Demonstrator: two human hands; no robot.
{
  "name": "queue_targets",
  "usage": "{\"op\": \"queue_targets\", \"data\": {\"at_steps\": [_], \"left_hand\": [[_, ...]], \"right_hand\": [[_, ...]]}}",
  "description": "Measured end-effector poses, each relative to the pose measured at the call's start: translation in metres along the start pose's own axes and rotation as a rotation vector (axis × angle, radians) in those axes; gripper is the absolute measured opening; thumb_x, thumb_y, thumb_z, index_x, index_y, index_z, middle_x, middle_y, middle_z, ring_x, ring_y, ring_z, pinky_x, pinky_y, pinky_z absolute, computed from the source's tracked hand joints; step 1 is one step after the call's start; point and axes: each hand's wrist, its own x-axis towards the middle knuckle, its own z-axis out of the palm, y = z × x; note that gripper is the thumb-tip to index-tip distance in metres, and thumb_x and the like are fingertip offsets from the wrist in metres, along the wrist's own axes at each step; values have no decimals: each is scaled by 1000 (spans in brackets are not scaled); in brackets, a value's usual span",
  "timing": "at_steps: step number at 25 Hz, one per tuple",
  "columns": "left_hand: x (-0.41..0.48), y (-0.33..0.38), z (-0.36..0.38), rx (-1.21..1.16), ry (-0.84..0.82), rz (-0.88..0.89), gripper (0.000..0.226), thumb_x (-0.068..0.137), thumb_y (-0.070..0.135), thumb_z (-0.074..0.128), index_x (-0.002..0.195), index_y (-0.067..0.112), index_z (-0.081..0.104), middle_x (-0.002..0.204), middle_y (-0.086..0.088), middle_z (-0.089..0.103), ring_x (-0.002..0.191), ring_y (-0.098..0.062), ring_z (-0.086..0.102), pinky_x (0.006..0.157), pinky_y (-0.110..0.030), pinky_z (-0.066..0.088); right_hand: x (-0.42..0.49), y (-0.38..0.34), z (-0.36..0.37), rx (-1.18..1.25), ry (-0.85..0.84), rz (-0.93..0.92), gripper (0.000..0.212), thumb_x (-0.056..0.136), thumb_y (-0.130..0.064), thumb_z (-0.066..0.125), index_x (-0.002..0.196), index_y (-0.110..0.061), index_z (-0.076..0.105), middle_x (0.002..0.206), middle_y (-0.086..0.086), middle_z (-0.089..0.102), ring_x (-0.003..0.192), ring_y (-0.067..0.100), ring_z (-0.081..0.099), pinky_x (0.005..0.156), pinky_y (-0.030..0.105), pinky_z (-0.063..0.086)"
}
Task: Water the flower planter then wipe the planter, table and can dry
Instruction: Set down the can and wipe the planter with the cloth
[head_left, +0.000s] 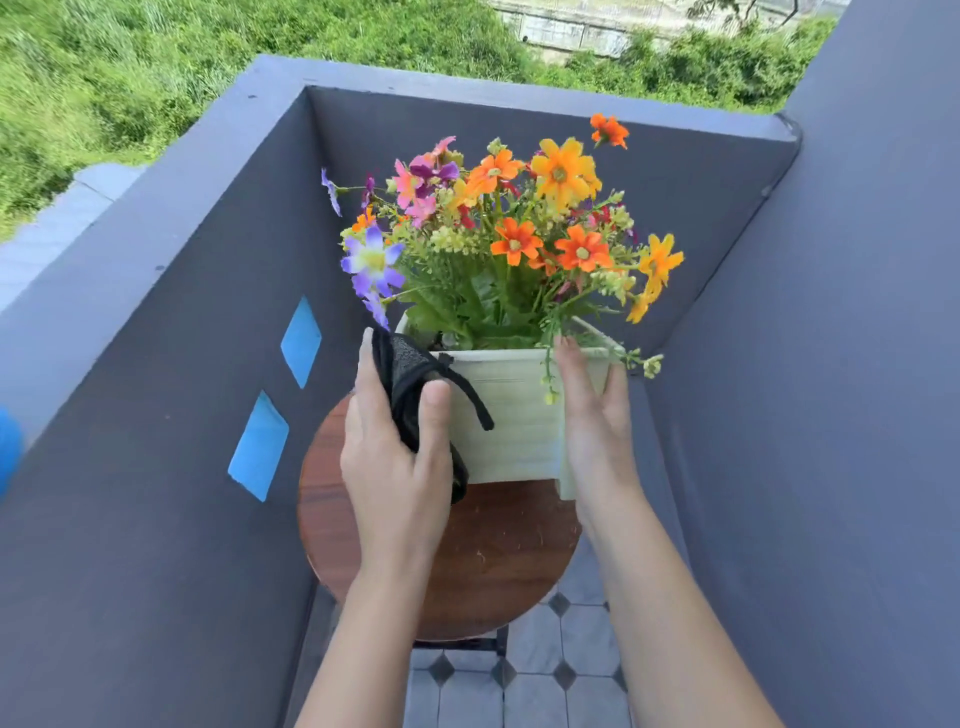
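A pale green square planter (511, 421) full of orange, pink and purple flowers (519, 228) stands on a small round wooden table (498, 561). My left hand (400, 457) grips a black cloth (410, 384) and holds it against the planter's left front corner. My right hand (592, 415) lies flat against the planter's right side with straight fingers. No watering can is in view.
Dark grey balcony walls (182, 364) close in on the left, back and right, close to the table. Two blue diamond openings (301, 340) are in the left wall. Tiled floor (545, 686) shows below the table. Something blue (8, 447) sits at the far left edge.
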Motion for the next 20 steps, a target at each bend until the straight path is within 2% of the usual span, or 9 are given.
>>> {"op": "queue_targets", "data": {"at_steps": [2, 4, 6, 7, 8, 12, 15, 17, 20], "left_hand": [[-5, -4, 6, 51, 15, 63, 57, 92, 54, 26, 145, 46, 8, 129, 3, 54, 119, -18, 48, 92, -18, 32], [-10, -9, 10, 137, 12, 131, 52, 95, 52, 26, 145, 48, 11, 131, -11, 53, 118, -30, 50, 88, -22, 35], [-22, -21, 11, 211, -25, 196, 46, 95, 46, 33, 140, 46, 23, 132, -14, 52, 119, -29, 52, 91, -24, 39], [-32, -29, 10, 256, -46, 216, 45, 95, 43, 35, 139, 46, 25, 129, -16, 54, 115, -31, 55, 90, -29, 43], [-44, -37, 9, 298, -69, 227, 45, 96, 41, 34, 140, 48, 24, 123, -19, 56, 110, -34, 58, 86, -34, 50], [-51, -40, 4, 298, -79, 244, 41, 100, 39, 28, 141, 37, 28, 114, -23, 60, 102, -40, 61, 77, -45, 55], [-25, -22, 11, 257, 43, 243, 46, 95, 31, 41, 140, 24, 33, 125, -17, 58, 110, -33, 58, 86, -41, 50], [-25, -19, 13, 239, 50, 194, 51, 92, 32, 45, 140, 30, 32, 126, -15, 58, 110, -29, 57, 87, -37, 47], [-51, -34, 10, 247, -22, 193, 56, 87, 29, 46, 139, 39, 27, 114, -14, 61, 99, -21, 53, 82, -25, 43]], "right_hand": [[3, -3, 5, -37, 33, 4, 92, 75, -65, 60, 149, -33, 15, 148, -11, 33, 140, 15, 30, 108, 38, 26], [3, -5, 6, -59, 74, 23, 79, 78, -59, 59, 145, -32, 28, 137, -13, 43, 132, 17, 38, 101, 34, 30], [3, -9, 3, -25, 78, 2, 36, 86, -47, 56, 120, -37, 53, 114, -22, 51, 111, 13, 44, 90, 29, 29], [3, -11, 3, -9, 82, 0, 12, 88, -43, 55, 100, -43, 55, 100, -24, 50, 101, 9, 44, 88, 28, 29], [3, -11, 3, -15, 71, -18, 6, 89, -40, 54, 91, -45, 50, 89, -28, 46, 93, 5, 45, 87, 26, 30], [3, -10, 5, -20, 97, -36, 23, 89, -39, 53, 112, -35, 52, 82, -33, 44, 75, -16, 42, 75, 21, 36], [5, -8, 5, -34, 100, -40, 52, 80, -49, 57, 127, -29, 53, 96, -22, 55, 91, -3, 51, 85, 28, 33], [6, -10, 8, -57, 120, -31, 74, 61, -61, 53, 128, -29, 53, 115, -11, 57, 110, 11, 52, 88, 30, 35], [5, -14, 8, -58, 139, -16, 76, 51, -61, 48, 120, -29, 58, 105, -11, 59, 109, 18, 51, 90, 36, 40]]}}
